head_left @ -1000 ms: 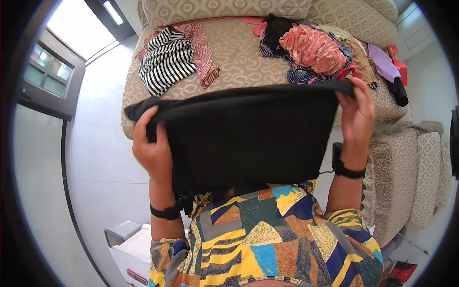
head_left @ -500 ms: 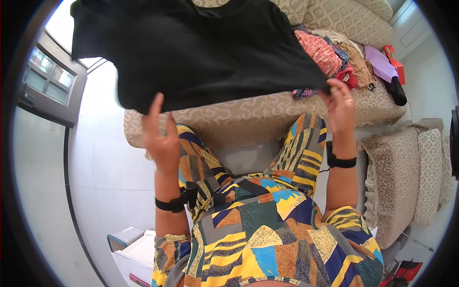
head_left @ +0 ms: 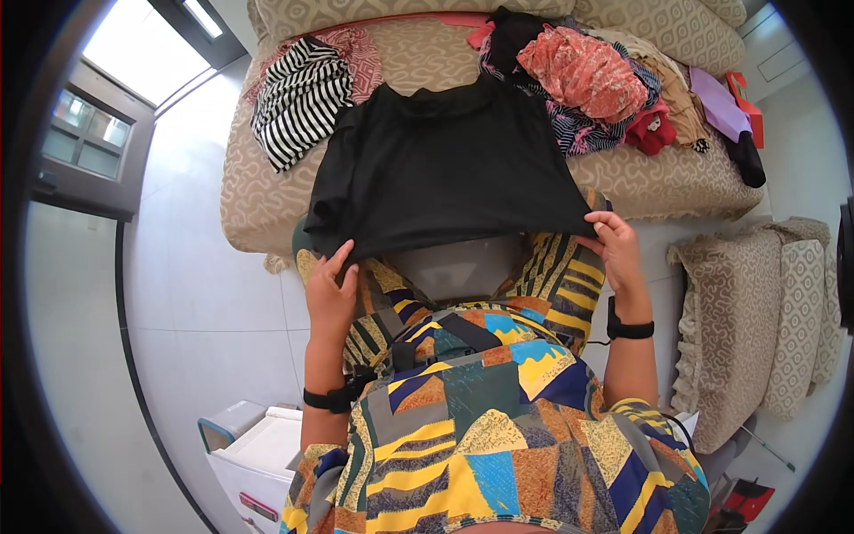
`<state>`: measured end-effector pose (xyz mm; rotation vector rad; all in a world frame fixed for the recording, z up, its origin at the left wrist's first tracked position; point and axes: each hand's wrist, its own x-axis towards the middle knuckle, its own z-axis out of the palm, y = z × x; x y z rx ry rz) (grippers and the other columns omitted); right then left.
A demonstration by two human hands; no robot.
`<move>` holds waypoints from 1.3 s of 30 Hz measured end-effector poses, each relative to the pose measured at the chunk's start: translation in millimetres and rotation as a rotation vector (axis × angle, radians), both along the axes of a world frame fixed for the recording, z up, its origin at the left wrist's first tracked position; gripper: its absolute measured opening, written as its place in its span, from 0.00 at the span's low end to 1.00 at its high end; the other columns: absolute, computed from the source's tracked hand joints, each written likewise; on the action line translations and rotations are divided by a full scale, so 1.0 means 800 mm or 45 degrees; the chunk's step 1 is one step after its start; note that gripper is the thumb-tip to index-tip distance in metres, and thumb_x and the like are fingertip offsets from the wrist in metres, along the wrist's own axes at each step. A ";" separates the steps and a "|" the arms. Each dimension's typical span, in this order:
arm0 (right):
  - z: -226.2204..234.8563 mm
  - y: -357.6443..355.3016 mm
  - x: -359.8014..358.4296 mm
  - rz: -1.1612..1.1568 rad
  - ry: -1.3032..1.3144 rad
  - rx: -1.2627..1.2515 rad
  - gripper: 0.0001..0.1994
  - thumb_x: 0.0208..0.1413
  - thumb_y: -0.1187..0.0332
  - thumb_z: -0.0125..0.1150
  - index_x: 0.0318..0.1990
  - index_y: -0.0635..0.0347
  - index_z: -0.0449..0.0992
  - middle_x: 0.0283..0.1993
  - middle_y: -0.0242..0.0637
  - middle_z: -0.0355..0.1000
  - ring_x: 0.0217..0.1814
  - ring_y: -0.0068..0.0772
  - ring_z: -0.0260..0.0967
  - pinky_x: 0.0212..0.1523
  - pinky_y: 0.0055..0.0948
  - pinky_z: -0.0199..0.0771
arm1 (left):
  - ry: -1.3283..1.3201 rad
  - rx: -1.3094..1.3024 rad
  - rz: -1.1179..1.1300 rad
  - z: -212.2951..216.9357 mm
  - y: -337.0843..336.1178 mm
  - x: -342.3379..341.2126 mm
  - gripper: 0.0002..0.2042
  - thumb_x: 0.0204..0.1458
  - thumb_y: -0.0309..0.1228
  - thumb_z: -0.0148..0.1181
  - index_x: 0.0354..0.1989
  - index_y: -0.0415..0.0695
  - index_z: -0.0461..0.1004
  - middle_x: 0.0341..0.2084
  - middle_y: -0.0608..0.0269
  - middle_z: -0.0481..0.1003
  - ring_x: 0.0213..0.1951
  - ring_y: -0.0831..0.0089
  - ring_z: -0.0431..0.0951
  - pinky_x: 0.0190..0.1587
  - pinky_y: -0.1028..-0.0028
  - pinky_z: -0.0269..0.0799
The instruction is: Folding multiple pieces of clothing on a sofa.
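Observation:
A black shirt (head_left: 454, 173) is stretched between my hands, its neckline on the far side over the sofa seat and its hem toward me. My left hand (head_left: 333, 294) pinches the hem's left corner between thumb and fingers. At the right corner, my right hand (head_left: 616, 254) grips the fabric the same way. The near part of the shirt hangs above my knees. Its left sleeve side is bunched in folds, beside a black-and-white striped garment (head_left: 302, 102) on the sofa.
The patterned sofa (head_left: 258, 196) spans the far side. A heap of clothes with a coral garment (head_left: 583, 76) lies on its right, near a lilac piece (head_left: 719, 105) and a red box (head_left: 745, 107). A covered armchair (head_left: 734, 329) stands right; a white drawer unit (head_left: 253, 463) is lower left.
The black shirt has come down from its raised, swung-out position onto the sofa edge, uncovering the striped garment and more of the heap. Both hands have moved lower, still holding the hem.

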<state>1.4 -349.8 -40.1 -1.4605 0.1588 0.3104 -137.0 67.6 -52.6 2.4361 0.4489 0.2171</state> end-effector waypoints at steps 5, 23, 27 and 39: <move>0.030 -0.008 -0.016 0.055 0.059 0.000 0.09 0.63 0.75 0.45 0.44 0.66 0.73 0.44 0.36 0.72 0.46 0.26 0.73 0.49 0.30 0.78 | 0.166 -0.318 0.045 0.024 -0.004 -0.014 0.18 0.53 0.26 0.59 0.55 0.47 0.76 0.37 0.61 0.78 0.31 0.77 0.74 0.37 0.76 0.68; -0.051 0.083 0.133 -0.194 -0.379 -0.133 0.28 0.58 0.67 0.58 0.65 0.63 0.60 0.63 0.50 0.62 0.63 0.40 0.62 0.60 0.37 0.65 | -0.564 -0.620 -0.046 0.004 0.024 0.163 0.41 0.49 0.27 0.64 0.71 0.48 0.47 0.63 0.41 0.60 0.65 0.52 0.61 0.66 0.61 0.53; -0.071 0.085 0.114 0.042 -0.565 -1.095 0.30 0.53 0.64 0.62 0.63 0.64 0.62 0.63 0.52 0.62 0.64 0.48 0.62 0.64 0.38 0.59 | -0.490 0.139 -0.206 -0.053 0.025 0.128 0.38 0.47 0.27 0.65 0.69 0.50 0.55 0.66 0.44 0.56 0.66 0.46 0.56 0.67 0.56 0.51; -0.099 0.110 0.131 -0.198 -0.432 -0.998 0.33 0.50 0.66 0.66 0.62 0.64 0.62 0.59 0.52 0.64 0.60 0.49 0.64 0.56 0.39 0.69 | 0.006 0.427 0.101 -0.056 0.001 0.141 0.35 0.47 0.31 0.65 0.66 0.50 0.58 0.69 0.43 0.45 0.67 0.40 0.51 0.67 0.55 0.49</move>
